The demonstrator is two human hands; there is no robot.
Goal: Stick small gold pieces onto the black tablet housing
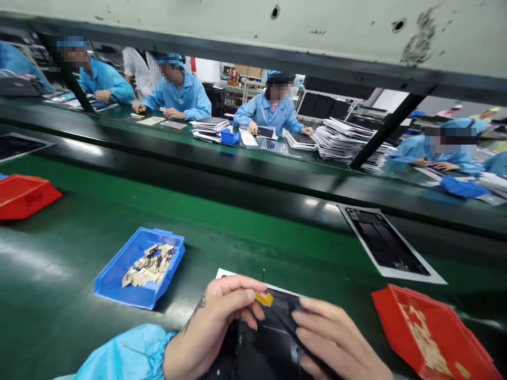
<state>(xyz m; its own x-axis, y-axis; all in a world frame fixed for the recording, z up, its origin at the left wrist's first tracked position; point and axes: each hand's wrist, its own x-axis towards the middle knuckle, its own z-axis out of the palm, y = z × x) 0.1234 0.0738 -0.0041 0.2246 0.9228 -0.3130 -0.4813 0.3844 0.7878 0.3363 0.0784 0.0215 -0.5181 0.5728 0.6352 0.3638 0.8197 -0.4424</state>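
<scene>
left grip (pixel 225 309): thumb and finger closed on yellow strip (pixel 266 300) above black panel (pixel 269 345); right grip (pixel 336 332): fingers curled at panel's right edge, cannot tell if pinching; panel at near side of green surface (pixel 79 264); advisable: light pinch, strip unbent, panel steadied

Narrow strip (pixel 264 300) in left hand (pixel 227 306): golden yellow. Panel (pixel 269 340) under grip: black. Parts bin (pixel 113 287) left of grip: blue. Parts tray (pixel 390 323) right of grip: red. Worktable (pixel 71 311): dark green.
</scene>
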